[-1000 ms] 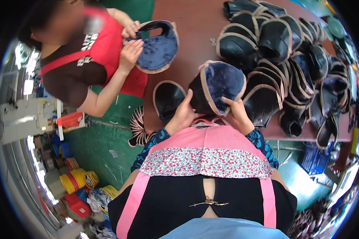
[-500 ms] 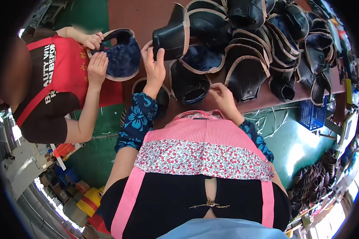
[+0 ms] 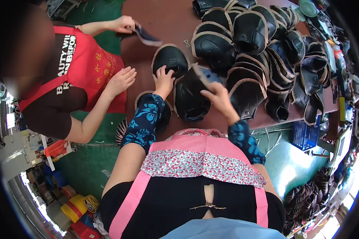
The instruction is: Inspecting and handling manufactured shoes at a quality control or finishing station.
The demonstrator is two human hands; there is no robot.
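Note:
Near the table's left part, my left hand [image 3: 164,83] has its fingers curled into the opening of a black shoe upper [image 3: 168,55] with a tan zigzag edge. My right hand [image 3: 220,98] grips the tan rim of another black upper [image 3: 190,93], tilted up and showing some dark blue furry lining; this rim is slightly blurred. Partly hidden behind my left forearm lies one more black upper [image 3: 163,115]. Across from my left arm, a co-worker's hand [image 3: 124,24] holds a dark upper [image 3: 148,36] seen nearly edge-on, while their other hand [image 3: 123,81] is stretched out flat.
Stacks of black uppers [image 3: 245,81] cover the right side of the brown table [image 3: 151,16]. A small pale clip-like piece [image 3: 186,43] lies on it. Below the table's right edge is a blue crate [image 3: 305,134]. The co-worker in a red apron [image 3: 95,67] stands close on the left.
My left hand has brought its upper down onto the table. My right hand has risen to the rim of another upper. The co-worker has swung theirs away over the table, taking one hand off it.

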